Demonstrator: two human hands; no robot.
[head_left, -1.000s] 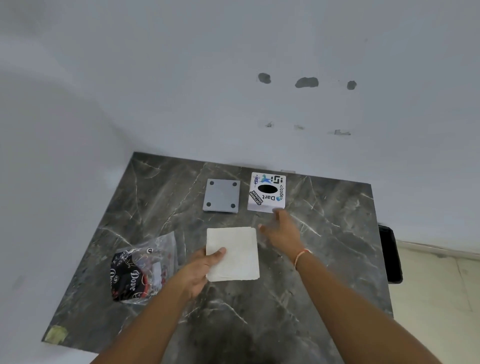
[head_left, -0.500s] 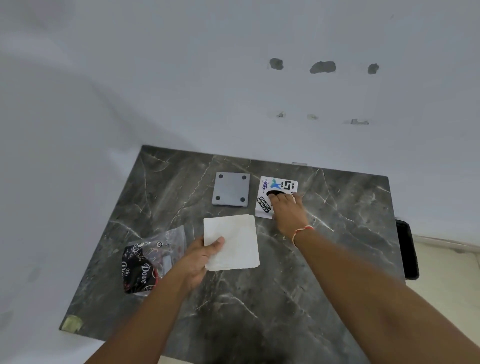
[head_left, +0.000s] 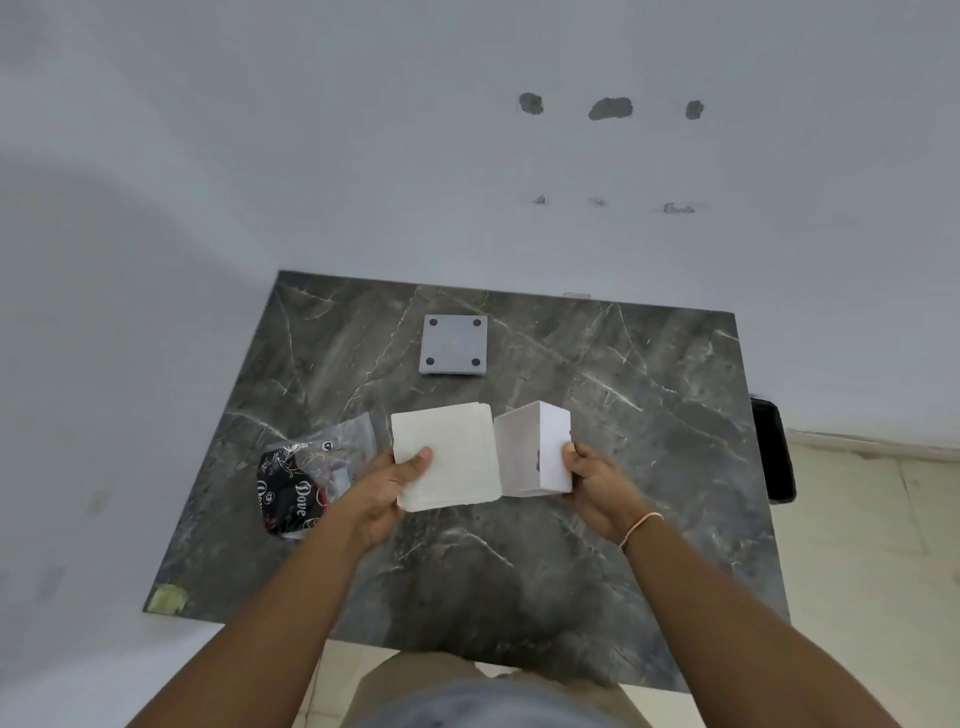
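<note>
While left hand (head_left: 384, 486) grips white stack (head_left: 452, 457) — napkins, perhaps — right hand (head_left: 597, 480) holds box (head_left: 530, 447).

I see a plain white napkin stack (head_left: 447, 460) and, just right of it, a white box (head_left: 532, 449) with a small dark mark on its side. The tabletop (head_left: 649, 415) is dark grey marble with pale veins. Farther off, a grey square plate (head_left: 453, 344) carries four black dots. At left, the clear Dove packet (head_left: 298, 486) shows black, white lettering and red.
</note>
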